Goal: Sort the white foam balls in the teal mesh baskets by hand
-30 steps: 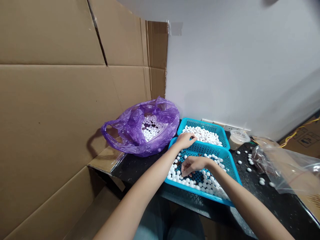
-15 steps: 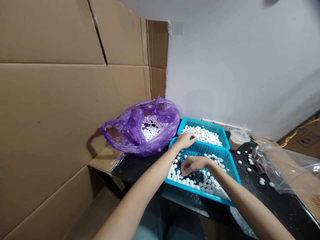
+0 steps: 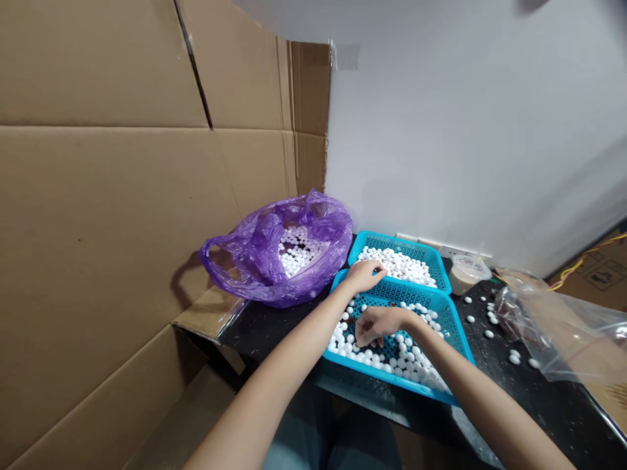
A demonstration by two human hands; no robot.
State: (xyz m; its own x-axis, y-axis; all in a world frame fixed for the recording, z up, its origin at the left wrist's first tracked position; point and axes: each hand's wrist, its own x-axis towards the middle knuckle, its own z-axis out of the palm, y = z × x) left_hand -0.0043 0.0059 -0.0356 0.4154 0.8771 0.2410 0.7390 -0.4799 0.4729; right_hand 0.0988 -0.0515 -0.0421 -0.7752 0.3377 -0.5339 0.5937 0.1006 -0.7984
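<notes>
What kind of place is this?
Probably a makeshift indoor work corner: turquoise plastic baskets hold small white balls on a black tabletop, a purple plastic bag with more sits beside them, and tall cardboard stands on the left.

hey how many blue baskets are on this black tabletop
2. The front basket is nearest the person, with the right hand in it; the rear basket is just beyond, nearer the wall, with the left hand at its near edge. None seem hidden.
</notes>
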